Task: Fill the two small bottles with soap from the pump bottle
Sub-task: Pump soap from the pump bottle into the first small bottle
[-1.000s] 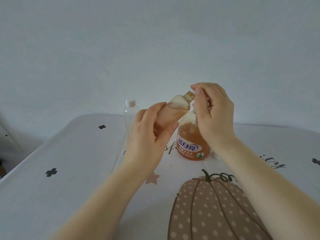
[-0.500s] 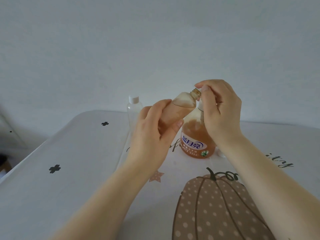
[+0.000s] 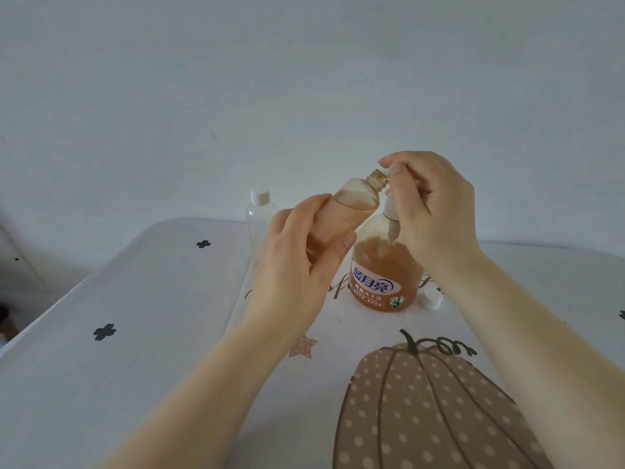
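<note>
Soap, peach-orange, nearly filled the small clear plastic bottle (image 3: 348,211), which the left hand (image 3: 297,265) gripped tilted, open neck against the pump's nozzle. Right hand (image 3: 433,211) curled over the white pump head of the large orange pump bottle (image 3: 380,279) standing on the pumpkin-print tablecloth (image 3: 135,333). A second small clear bottle (image 3: 260,211), white-capped, stood behind; a loose white cap (image 3: 432,298) lay beside the pump bottle.

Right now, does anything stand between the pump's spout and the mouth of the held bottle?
Nothing visible: the left hand tilts the uncapped bottle to the pump, which the right hand covers.
</note>
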